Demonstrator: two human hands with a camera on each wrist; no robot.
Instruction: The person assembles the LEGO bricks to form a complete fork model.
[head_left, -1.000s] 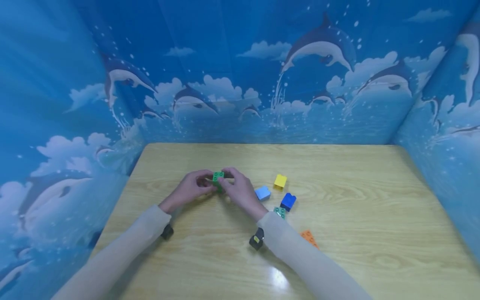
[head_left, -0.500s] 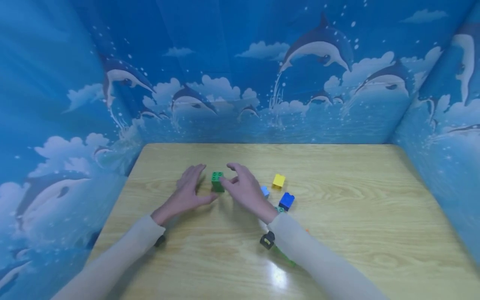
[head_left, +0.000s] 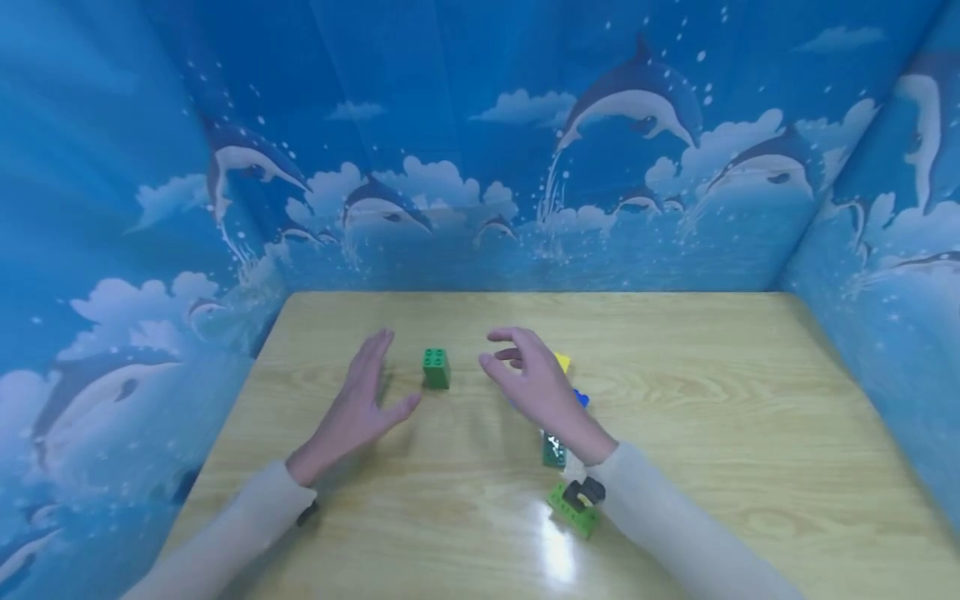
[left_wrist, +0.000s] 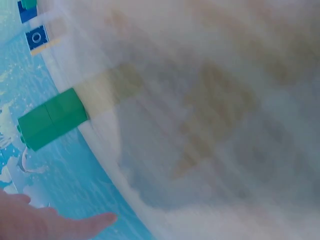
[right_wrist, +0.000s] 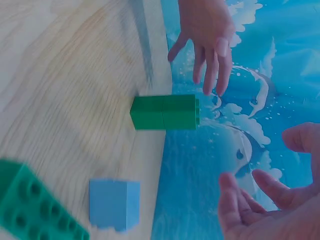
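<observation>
Two green toy bricks, one on top of the other, form an upright stack [head_left: 437, 369] on the wooden table; in the right wrist view the seam between the green bricks [right_wrist: 164, 112] shows. To the left of the stack is my left hand [head_left: 356, 408], fingers extended and thumb spread, apart from it. My right hand [head_left: 540, 387] hovers to the stack's right with loosely bent fingers and nothing in them. Part of the left hand [left_wrist: 45, 220] also appears low in the left wrist view.
Near my right hand and wrist lie a yellow brick [head_left: 562, 362], a blue brick [head_left: 581, 398], a dark green brick [head_left: 554, 450] and a light green brick [head_left: 573, 511], some partly covered. A light blue brick [right_wrist: 110, 205] shows in the right wrist view. Dolphin-print cloth [head_left: 480, 225] surrounds the table.
Both hands held the green stack a second ago. They have let go and drawn apart, the left one leftward, the right one rightward over the loose bricks. The stack stays standing.
</observation>
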